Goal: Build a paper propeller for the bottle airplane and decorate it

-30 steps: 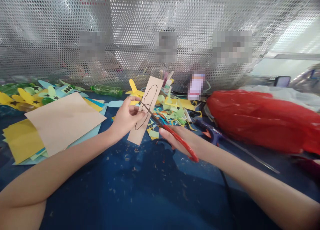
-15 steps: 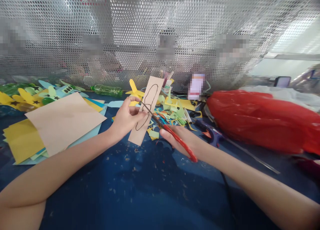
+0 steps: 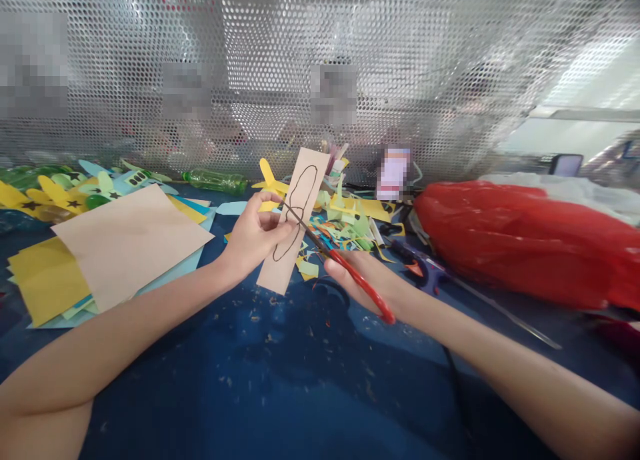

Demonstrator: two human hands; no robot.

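Note:
A tan paper strip (image 3: 306, 180) bears a dark drawn outline of two long rounded lobes meeting at a narrow middle. My left hand (image 3: 253, 237) pinches this strip by its left edge near the middle, holding it tilted above the table. Red-handled scissors (image 3: 363, 283) are gripped in my right hand (image 3: 367, 273), with the thumb over the handle. Their dark blades lie across the strip's middle and point up and left towards my left fingers. I cannot tell whether the blades have cut into the paper.
Stacked coloured paper sheets (image 3: 133, 237) lie left, with cut-out shapes (image 3: 57, 193) and a green bottle (image 3: 215, 181) behind. Paper scraps (image 3: 350, 223) are heaped beyond my hands. A glue gun (image 3: 425, 270), a clear stick (image 3: 505, 313) and a red plastic bag (image 3: 520, 240) lie right. Perforated metal (image 3: 280, 47) stands behind.
The paper strip has tilted slightly, its upper end a little higher. My right hand has shifted very slightly to the right with the scissors; my left hand stays nearly still.

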